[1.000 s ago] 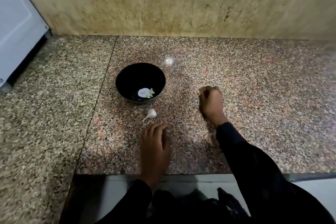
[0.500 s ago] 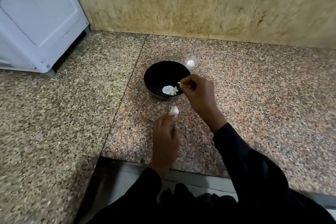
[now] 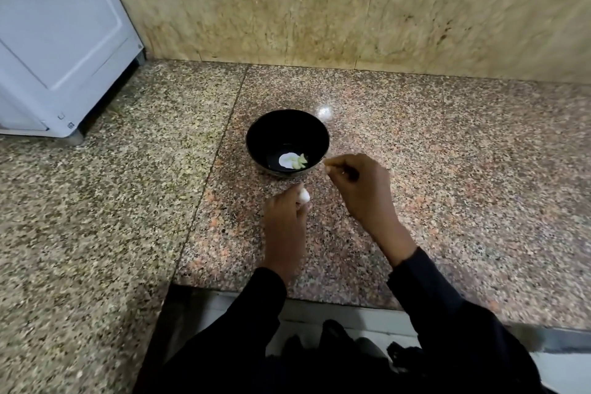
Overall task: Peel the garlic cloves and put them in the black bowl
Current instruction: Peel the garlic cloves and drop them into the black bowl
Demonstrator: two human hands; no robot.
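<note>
Just in front of the black bowl (image 3: pixel 287 131), your left hand (image 3: pixel 284 221) pinches the garlic clove (image 3: pixel 303 196); your right hand (image 3: pixel 361 185) pinches something small, perhaps skin. Strip fully, then drop it beside the pieces inside.

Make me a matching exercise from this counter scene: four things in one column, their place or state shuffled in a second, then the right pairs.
Things
1. black bowl
2. white garlic clove
3. right hand
4. white cabinet

Places or states
A. pinched at the left hand's fingertips, just in front of the bowl
B. stands at the far left, by the wall
C. on the granite counter, pale pieces at its bottom
D. fingers pinched together beside the bowl's right rim

Pairs: 1-C, 2-A, 3-D, 4-B
</note>
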